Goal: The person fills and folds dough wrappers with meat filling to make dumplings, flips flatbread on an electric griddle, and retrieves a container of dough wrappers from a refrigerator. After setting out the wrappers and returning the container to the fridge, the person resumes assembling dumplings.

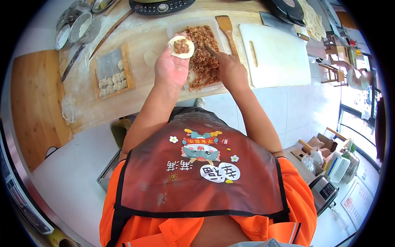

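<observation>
On the upturned palm and fingers of my left hand (pixel 172 69) lies a round dough wrapper (pixel 189 46) with a lump of meat filling (pixel 181 46) at its centre. My right hand (pixel 233 72) is closed around a thin wooden stick (pixel 211 50), whose tip is over the minced filling. Beneath and between both hands, a clear plastic tray (pixel 219 37) holds the brown minced meat (pixel 203 64). Left of my left hand, a loose round wrapper (pixel 151 58) lies on the floured table. Further left, a wooden-framed tray (pixel 130 68) contains several folded dumplings (pixel 116 78).
A wooden spatula (pixel 225 25) leans by the meat tray, with a white cutting board (pixel 275 55) right of it. Metal bowls (pixel 84 28) and a long stick (pixel 111 33) are at the upper left. A black appliance (pixel 163 7) sits at the back. A person (pixel 358 79) is far right.
</observation>
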A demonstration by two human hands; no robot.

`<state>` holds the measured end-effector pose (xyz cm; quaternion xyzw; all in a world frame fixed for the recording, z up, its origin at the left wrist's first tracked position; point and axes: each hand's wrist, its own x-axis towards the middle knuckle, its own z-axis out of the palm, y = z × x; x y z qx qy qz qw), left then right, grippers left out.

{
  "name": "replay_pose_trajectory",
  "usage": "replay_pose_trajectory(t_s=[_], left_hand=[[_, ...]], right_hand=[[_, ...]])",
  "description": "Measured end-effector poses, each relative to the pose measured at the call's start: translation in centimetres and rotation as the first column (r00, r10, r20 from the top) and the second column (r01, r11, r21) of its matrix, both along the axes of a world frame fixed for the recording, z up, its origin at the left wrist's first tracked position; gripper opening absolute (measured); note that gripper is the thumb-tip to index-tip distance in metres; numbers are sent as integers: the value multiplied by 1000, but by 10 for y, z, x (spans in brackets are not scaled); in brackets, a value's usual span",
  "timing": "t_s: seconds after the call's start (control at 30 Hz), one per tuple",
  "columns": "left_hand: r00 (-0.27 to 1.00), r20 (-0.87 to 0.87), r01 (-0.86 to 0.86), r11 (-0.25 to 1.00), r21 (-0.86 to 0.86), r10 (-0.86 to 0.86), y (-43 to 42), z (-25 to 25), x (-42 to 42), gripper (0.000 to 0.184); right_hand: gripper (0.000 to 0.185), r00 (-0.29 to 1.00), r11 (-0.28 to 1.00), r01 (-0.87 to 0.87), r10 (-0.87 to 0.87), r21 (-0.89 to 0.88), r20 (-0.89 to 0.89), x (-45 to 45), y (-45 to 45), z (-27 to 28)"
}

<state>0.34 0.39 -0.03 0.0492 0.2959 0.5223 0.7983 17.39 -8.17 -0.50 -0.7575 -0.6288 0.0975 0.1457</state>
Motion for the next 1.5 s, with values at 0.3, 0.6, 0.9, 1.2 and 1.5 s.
replay_pose_trajectory(t_s=[0.3, 0.6, 0.9, 1.2, 1.5], left_hand=[[998, 9, 62, 998, -19, -62, -3, -8, 0, 45], [994, 73, 93, 992, -89, -87, -3, 2, -5, 42], [987, 82, 146, 988, -58, -141, -3, 7, -4, 41], [976, 90, 205, 978, -42, -200, -2, 10, -2, 41], [968, 49, 246, 969, -13, -246, 0, 13, -1, 44]], right_hand=[[33, 835, 993, 90, -34, 75, -549, -9, -1, -1], [37, 958, 961, -67, 138, 269, -253, -8, -5, 28], [38, 885, 946, -142, 253, 290, -391, 0, -14, 36], [36, 850, 946, -191, 292, 262, -438, 8, -14, 50], [42, 932, 935, -213, 281, 283, -228, 24, -20, 42]])
